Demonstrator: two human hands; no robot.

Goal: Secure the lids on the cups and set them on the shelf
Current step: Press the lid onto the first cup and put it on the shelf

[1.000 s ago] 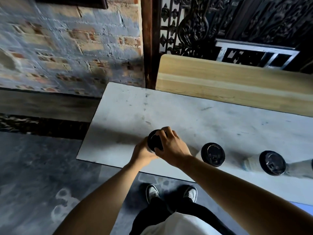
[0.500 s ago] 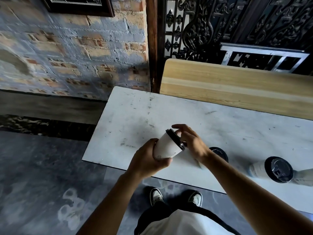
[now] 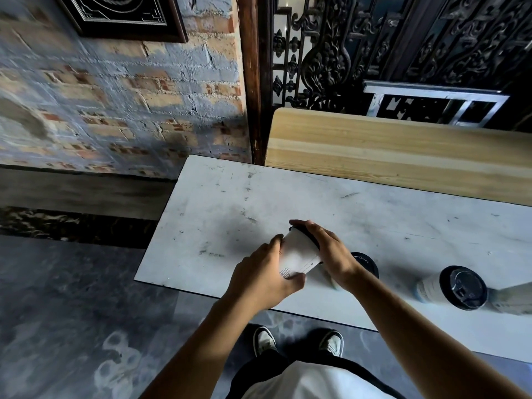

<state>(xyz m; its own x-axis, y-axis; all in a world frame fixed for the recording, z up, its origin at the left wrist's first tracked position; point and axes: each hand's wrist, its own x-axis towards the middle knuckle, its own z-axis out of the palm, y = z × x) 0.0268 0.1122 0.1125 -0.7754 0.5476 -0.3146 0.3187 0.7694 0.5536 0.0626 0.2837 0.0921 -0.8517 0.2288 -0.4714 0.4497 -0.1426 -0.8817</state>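
Brick wall and carved dark screens back a scuffed white desk (image 3: pixel 374 214), with a pale wooden shelf (image 3: pixel 403 156) along its far edge at about 1 o'clock. I have a white cup (image 3: pixel 299 251) tilted above the desk's near-left part, my left hand (image 3: pixel 264 279) in a closed grip around its base and my right hand (image 3: pixel 331 251) clasped over its black lid (image 3: pixel 305 234). A half-seated lid could pop off at this tilt. Two lidded cups (image 3: pixel 460 286) crowd my right elbow at 3 o'clock, near the front edge; open room lies at 11 o'clock.
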